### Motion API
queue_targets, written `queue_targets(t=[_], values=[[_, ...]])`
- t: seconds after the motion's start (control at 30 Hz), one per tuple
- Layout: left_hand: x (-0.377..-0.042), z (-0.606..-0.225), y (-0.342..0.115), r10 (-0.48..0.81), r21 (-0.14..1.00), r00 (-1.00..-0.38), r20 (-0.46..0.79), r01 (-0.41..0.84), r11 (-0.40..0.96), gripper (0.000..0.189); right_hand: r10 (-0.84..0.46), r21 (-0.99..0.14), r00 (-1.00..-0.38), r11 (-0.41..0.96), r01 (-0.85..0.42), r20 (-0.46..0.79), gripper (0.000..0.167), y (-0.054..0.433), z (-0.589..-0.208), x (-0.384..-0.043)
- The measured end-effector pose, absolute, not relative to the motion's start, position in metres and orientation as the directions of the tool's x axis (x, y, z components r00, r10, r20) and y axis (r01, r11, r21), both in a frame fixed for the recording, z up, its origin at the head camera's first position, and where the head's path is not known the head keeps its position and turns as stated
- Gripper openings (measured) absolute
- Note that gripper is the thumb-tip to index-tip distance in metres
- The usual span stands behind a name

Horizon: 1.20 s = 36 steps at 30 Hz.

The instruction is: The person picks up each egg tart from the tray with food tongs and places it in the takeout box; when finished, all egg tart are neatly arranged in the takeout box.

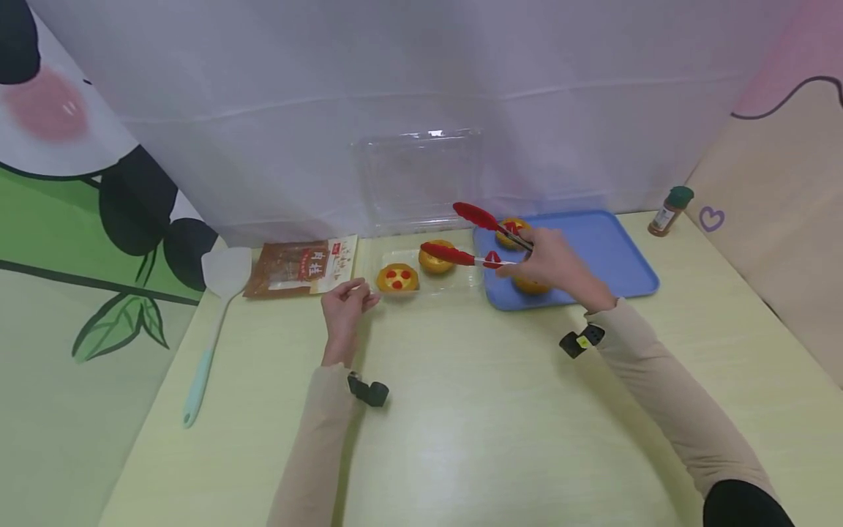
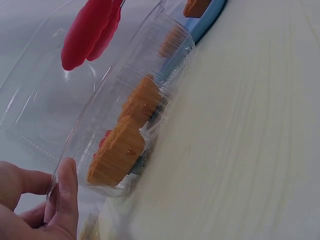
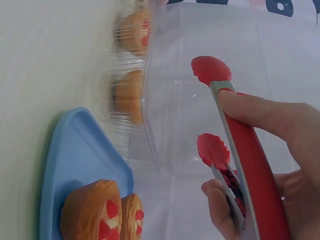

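My left hand (image 1: pixel 342 315) pinches the left rim of a clear plastic clamshell box (image 3: pixel 150 132) between thumb and fingers. Its hinged lid (image 1: pixel 421 172) stands raised at the back. Inside sit two round egg tarts with red toppings, one tart (image 1: pixel 398 278) at the left and another tart (image 1: pixel 436 260) beside it. My right hand (image 1: pixel 560 262) grips red-tipped tongs (image 3: pixel 245 155), whose arms are spread with nothing between the tips, above the box's right part. Two more tarts rest on a blue tray (image 1: pixel 599 252): a rear tart (image 1: pixel 510 225) and a front tart (image 3: pixel 92 212), partly covered by my right hand in the head view.
To the left lies a brown and white food packet (image 1: pixel 299 267), with a white spatula (image 1: pixel 217 307) beside it. A small green-capped bottle (image 1: pixel 670 211) stands right of the tray. Hanging cloth (image 1: pixel 263 161) borders the table's back edge.
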<state>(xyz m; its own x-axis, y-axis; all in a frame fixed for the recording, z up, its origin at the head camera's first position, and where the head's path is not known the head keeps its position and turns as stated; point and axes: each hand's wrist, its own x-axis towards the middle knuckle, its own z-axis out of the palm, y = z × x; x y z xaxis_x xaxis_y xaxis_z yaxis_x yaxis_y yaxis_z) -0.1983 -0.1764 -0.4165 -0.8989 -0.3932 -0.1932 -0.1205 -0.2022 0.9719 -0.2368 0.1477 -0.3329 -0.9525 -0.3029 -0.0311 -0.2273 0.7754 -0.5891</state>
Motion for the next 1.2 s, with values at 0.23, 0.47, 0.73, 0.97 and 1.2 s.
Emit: queue_targets(t=[0.23,0.47,0.73,0.97,1.2], values=[[-0.197,-0.416,-0.176,-0.388,0.973,-0.908,-0.161,-0.079,-0.219,0.031,-0.246,-0.698,-0.969,0.694,-0.176,0.000,0.048,0.173,-0.336,-0.233],[-0.198,-0.417,-0.176,-0.390,0.972,-0.907,-0.158,-0.075,-0.221,0.032,-0.125,-0.751,-0.991,0.648,-0.124,0.055,0.046,0.194,-0.343,-0.233],[-0.202,-0.418,-0.177,-0.388,0.972,-0.903,-0.186,-0.111,-0.208,0.031,-0.039,-0.742,-0.999,0.669,-0.050,0.032,0.062,0.219,-0.359,-0.244],[-0.202,-0.418,-0.176,-0.389,0.972,-0.904,-0.178,-0.099,-0.214,0.031,-0.005,-0.706,-1.000,0.708,0.011,-0.020,0.064,0.231,-0.372,-0.250],[-0.202,-0.419,-0.177,-0.390,0.971,-0.904,-0.173,-0.090,-0.223,0.031,-0.020,-0.616,-0.997,0.787,0.027,-0.070,0.058,0.232,-0.374,-0.258]])
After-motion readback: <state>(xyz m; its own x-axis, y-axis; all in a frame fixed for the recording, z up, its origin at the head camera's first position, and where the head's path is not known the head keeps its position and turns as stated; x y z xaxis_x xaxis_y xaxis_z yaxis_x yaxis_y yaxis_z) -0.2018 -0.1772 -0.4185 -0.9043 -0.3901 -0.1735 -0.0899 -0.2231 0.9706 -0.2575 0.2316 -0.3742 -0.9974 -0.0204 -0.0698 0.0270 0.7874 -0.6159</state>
